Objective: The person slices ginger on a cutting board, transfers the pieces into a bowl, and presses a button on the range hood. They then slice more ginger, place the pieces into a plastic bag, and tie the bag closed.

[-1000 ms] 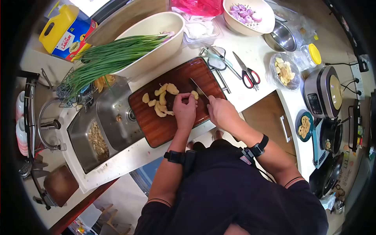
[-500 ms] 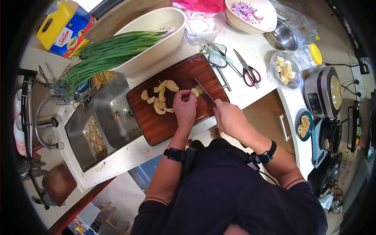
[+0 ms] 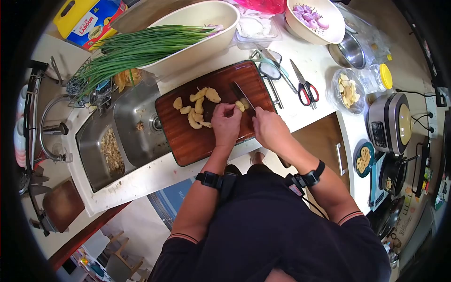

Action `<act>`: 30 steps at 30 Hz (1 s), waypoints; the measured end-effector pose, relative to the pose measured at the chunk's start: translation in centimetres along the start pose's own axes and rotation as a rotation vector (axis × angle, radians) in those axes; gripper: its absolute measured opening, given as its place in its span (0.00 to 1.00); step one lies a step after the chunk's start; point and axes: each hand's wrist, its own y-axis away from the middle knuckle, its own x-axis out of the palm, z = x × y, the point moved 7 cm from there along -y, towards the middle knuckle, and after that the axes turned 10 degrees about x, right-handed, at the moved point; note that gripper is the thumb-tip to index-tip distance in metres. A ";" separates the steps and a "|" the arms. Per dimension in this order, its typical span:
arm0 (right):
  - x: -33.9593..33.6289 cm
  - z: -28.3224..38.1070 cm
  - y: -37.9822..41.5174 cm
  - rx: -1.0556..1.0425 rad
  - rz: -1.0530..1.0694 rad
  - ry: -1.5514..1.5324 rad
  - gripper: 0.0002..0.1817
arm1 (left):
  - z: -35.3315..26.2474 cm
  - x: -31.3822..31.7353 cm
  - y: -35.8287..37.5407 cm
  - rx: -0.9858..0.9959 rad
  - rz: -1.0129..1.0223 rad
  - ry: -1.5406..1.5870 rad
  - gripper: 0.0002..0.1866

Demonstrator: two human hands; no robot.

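Note:
My right hand (image 3: 271,130) is closed round the handle of a kitchen knife (image 3: 244,95), its blade angled up and left over the brown cutting board (image 3: 178,145). In a pinch, my left hand (image 3: 226,126) holds a small piece of peeled ginger (image 3: 240,106) close beside the blade. To the left of that hand lie several more peeled ginger pieces (image 3: 194,123), loosely grouped on the board. The board sits at the counter's front edge, partly over the sink side.
The double sink (image 3: 141,108) at left has peelings (image 3: 112,152) in one basin. Behind the board stand a tub (image 3: 197,51) with green onions (image 3: 141,49), scissors (image 3: 305,87) and a bowl of shallots (image 3: 291,28). A bag of slices (image 3: 347,91) and a rice cooker (image 3: 387,124) are at right.
The whole view has shifted a little. My right hand and the knife have moved slightly closer to my left hand, which keeps its pinch on the ginger piece.

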 end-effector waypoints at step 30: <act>0.8 -0.1 -1.0 0.019 0.027 0.052 0.10 | -1.3 0.0 0.1 0.132 0.012 -0.063 0.04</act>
